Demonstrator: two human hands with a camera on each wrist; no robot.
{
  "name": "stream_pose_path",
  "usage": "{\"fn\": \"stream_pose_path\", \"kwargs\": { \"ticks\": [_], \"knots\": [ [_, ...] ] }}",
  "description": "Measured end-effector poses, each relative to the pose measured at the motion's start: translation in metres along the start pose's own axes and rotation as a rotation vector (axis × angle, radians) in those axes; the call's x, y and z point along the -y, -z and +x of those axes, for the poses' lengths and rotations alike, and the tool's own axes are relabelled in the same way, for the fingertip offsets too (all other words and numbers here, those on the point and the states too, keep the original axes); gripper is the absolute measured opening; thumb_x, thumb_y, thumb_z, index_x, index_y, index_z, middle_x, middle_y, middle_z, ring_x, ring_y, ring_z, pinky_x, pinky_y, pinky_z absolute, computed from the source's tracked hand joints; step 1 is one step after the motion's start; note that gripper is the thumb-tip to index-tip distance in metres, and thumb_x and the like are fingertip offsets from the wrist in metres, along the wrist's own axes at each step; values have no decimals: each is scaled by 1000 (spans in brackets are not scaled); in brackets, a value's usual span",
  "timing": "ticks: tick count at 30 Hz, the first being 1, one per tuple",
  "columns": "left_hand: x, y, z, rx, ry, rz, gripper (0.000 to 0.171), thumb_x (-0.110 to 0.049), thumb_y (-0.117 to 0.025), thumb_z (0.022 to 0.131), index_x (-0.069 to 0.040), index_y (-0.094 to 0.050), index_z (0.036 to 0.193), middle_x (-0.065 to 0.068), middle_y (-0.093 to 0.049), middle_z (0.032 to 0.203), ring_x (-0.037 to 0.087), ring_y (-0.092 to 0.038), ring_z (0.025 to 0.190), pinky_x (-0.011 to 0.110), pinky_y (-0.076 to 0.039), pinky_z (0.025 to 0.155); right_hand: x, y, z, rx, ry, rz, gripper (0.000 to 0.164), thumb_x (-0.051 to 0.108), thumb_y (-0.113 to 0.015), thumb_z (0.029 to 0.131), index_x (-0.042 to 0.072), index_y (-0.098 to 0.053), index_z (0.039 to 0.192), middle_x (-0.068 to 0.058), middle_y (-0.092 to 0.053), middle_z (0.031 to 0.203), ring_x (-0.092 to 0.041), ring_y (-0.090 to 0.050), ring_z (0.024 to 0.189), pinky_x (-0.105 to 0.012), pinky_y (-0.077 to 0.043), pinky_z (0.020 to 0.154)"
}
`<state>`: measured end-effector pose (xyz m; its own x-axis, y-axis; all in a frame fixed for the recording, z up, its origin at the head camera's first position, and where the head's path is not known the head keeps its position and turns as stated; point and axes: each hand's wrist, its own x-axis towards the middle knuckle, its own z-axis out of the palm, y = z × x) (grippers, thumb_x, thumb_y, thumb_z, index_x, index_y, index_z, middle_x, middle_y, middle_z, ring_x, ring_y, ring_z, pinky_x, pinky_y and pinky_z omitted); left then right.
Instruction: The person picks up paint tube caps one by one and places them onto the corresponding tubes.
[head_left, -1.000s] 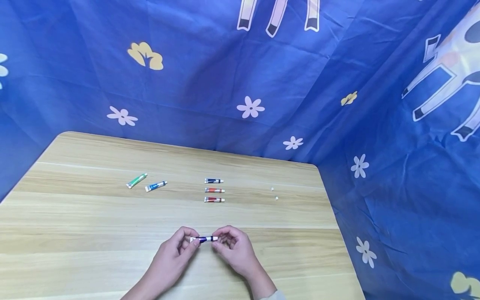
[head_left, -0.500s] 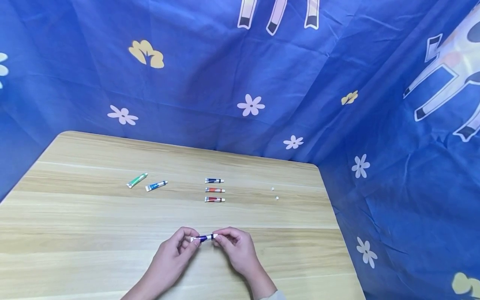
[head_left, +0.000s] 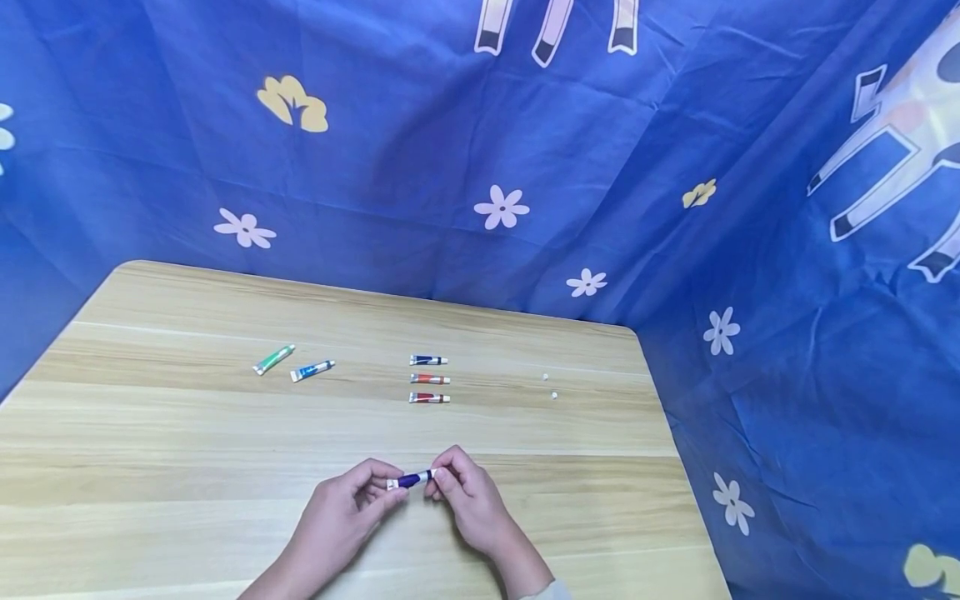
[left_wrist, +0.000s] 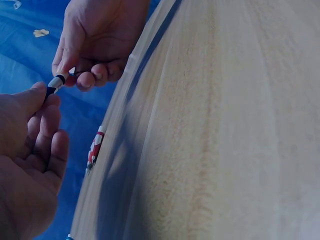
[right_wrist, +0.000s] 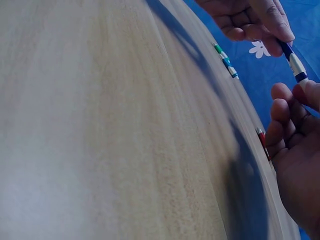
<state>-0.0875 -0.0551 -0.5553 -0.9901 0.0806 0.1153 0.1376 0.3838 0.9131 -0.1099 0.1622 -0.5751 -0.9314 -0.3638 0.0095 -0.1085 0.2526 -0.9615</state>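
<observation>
A small purple-and-silver paint tube (head_left: pixel 412 480) is held above the near part of the table, between both hands. My left hand (head_left: pixel 341 508) pinches its flat crimped end between thumb and fingers. At the other end, my right hand (head_left: pixel 472 500) pinches the white cap with thumb and forefinger; the fingertips hide most of the cap. In the left wrist view the tube (left_wrist: pixel 56 84) slants from one hand to the other, its dark band beside the right fingertips. The right wrist view shows the purple tube body (right_wrist: pixel 294 61) below the left thumb.
Beyond the hands lie a dark blue tube (head_left: pixel 428 360), an orange tube (head_left: pixel 430 379) and a red tube (head_left: pixel 429 398) in a column. A green tube (head_left: pixel 273 359) and a light blue tube (head_left: pixel 312 371) lie left. Two small white caps (head_left: pixel 554 396) sit right. Blue cloth (head_left: pixel 390 167) hangs behind.
My right hand has closed its thumb and forefinger over the cap end and turned slightly. The left hand has dropped a little, and more of the tube's crimped end shows.
</observation>
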Motion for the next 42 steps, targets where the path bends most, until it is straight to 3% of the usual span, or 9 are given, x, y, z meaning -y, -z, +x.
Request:
{"fn": "stream_pose_path", "kwargs": {
  "ticks": [5, 12, 18, 21, 24, 26, 31, 42],
  "knots": [
    [-3, 0, 1, 11, -13, 16, 23, -13, -91, 85, -25, -77, 99, -18, -73, 79, -7, -61, 69, 20, -54, 63, 2, 3, -1, 0, 6, -60, 22, 21, -49, 116, 3, -61, 110, -26, -73, 93, -39, -67, 85, -21, -57, 82],
    [-3, -2, 3, 12, -78, 72, 23, -14, -92, 85, -24, -77, 98, -21, -70, 76, -10, -58, 68, 20, -54, 62, -2, 5, -1, -1, -16, -51, 22, 22, -50, 115, 3, -62, 109, -27, -71, 93, -25, -66, 82, -21, -56, 81],
    [-1, 0, 11, 51, -208, 361, 23, -26, -92, 87, -26, -75, 103, -27, -52, 69, -10, -41, 65, 22, -44, 63, -3, 7, -2, -40, -68, -43, 23, 24, -54, 114, 5, -64, 108, -26, -72, 96, -10, -63, 83, -19, -53, 80],
    [-3, 1, 17, 74, -283, 499, 23, -32, -90, 88, -26, -75, 103, -28, -45, 65, -9, -37, 63, 25, -46, 66, -3, 8, -2, -68, -80, -88, 21, 26, -56, 113, 9, -66, 106, -21, -74, 97, -5, -61, 84, -18, -51, 80],
    [-4, 1, 23, 100, -342, 572, 19, -33, -89, 90, -26, -75, 100, -26, -47, 64, -7, -37, 62, 26, -49, 69, -5, 9, -2, -91, -79, -116, 20, 26, -57, 113, 10, -68, 106, -18, -74, 97, -5, -62, 83, -19, -52, 80],
    [-4, 1, 28, 108, -366, 587, 17, -32, -89, 89, -27, -75, 97, -23, -59, 72, -6, -46, 66, 28, -52, 72, -5, 9, -2, -109, -79, -125, 19, 25, -59, 112, 10, -69, 106, -18, -75, 96, -6, -62, 82, -19, -52, 78],
    [-6, -1, 42, 115, -365, 593, 20, -30, -92, 85, -27, -79, 99, -13, -73, 103, 3, -63, 83, 32, -56, 79, -5, 14, -3, -156, -119, -92, 16, 21, -64, 109, 8, -73, 108, -21, -75, 97, -6, -62, 80, -17, -51, 76],
    [-7, -5, 73, 177, -336, 632, 24, -31, -89, 89, -20, -78, 107, -1, -74, 104, 18, -69, 91, 40, -54, 82, -7, 31, -8, -226, -196, -69, 18, 20, -64, 109, 7, -75, 115, -18, -76, 103, -12, -67, 89, -17, -52, 81]
  ]
}}
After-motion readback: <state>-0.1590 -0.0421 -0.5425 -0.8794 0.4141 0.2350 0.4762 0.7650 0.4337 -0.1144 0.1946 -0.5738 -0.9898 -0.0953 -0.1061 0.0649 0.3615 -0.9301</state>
